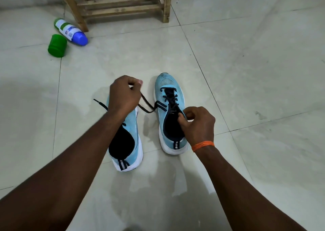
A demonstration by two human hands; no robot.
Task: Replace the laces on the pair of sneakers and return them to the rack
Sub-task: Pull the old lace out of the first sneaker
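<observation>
Reaching forward from the bottom edge, two bare forearms stretch over a pale tiled floor (246,63). Nearest stands the left sneaker (131,142), light blue with a white sole, partly under the left forearm. Just beside it stands the right sneaker (167,84), toe pointing away. The right hand (197,125), an orange thread band (203,145) on its wrist, curls its fingers and pinches the dark lace (146,108) at the upper eyelets. The left hand (123,94), raised, pinches the lace's free length. Farther left lie a green cap (57,45) and a bottle (70,31) on its side. Beyond stands the wooden rack (119,3).
</observation>
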